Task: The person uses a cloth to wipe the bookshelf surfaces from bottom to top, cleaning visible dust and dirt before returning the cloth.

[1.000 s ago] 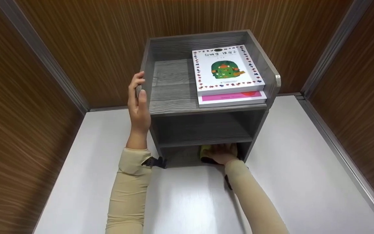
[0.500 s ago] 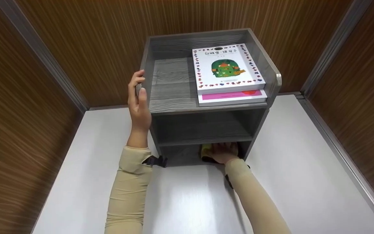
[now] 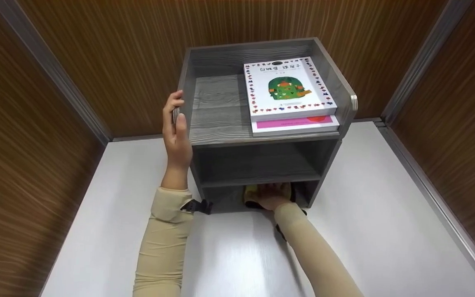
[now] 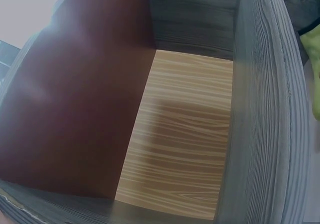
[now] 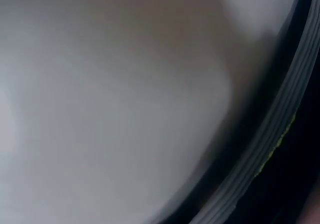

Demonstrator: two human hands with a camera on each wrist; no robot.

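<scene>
A small grey wood-grain shelf (image 3: 258, 181) stands on the white surface. My left hand (image 3: 176, 138) grips the front edge of its left side panel, thumb on the near side and fingers behind. My right hand (image 3: 271, 197) lies on a yellow-green cleaning cloth (image 3: 250, 194) with a black edge, in the bottom compartment. Its fingers reach forward over the cloth, and the shelf board partly hides their tips. The left wrist view shows part of the cloth (image 4: 313, 58) at the right edge. A dark-edged, layered rim (image 5: 270, 149) fills the right of the right wrist view.
Two stacked books (image 3: 289, 93) lie on the right of the shelf's top tier, the upper one white with a green picture. Brown wood-grain walls (image 3: 109, 49) enclose the white surface (image 3: 229, 255) at the back and both sides.
My right hand has slid left with the cloth inside the bottom compartment, mostly in the last half second. My left hand keeps its place on the side panel.
</scene>
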